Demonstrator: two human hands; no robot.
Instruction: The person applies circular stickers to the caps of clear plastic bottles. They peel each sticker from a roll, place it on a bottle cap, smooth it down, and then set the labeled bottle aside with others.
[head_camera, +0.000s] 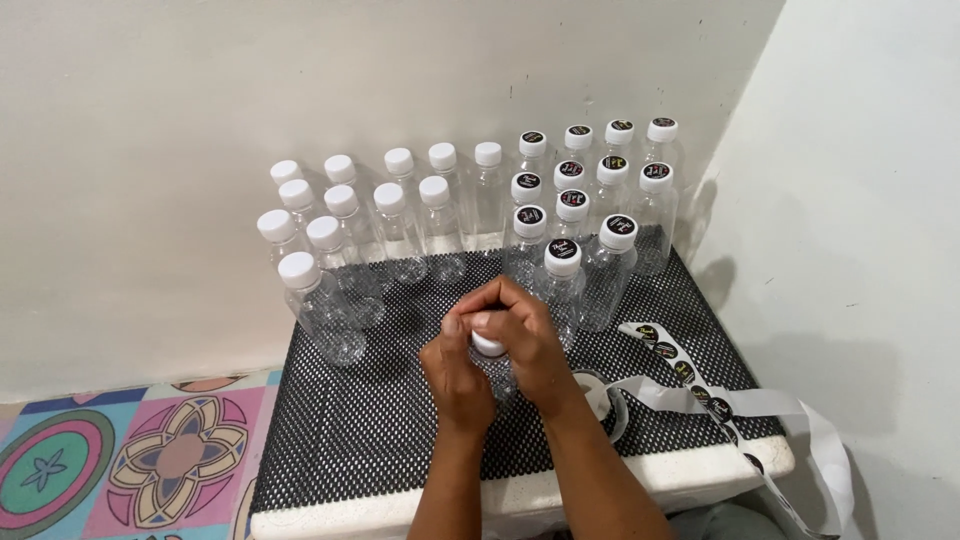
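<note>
Both forearms are bare from the lower edge of the view up to the wrists, with no sleeves in sight. The left hand (455, 365) and the right hand (530, 345) wear no gloves. No rings, watch, bracelet or wristband show on either. The fingers (500, 297) show short, unpainted nails where these can be made out. No markings or tattoos show on the forearms.
</note>
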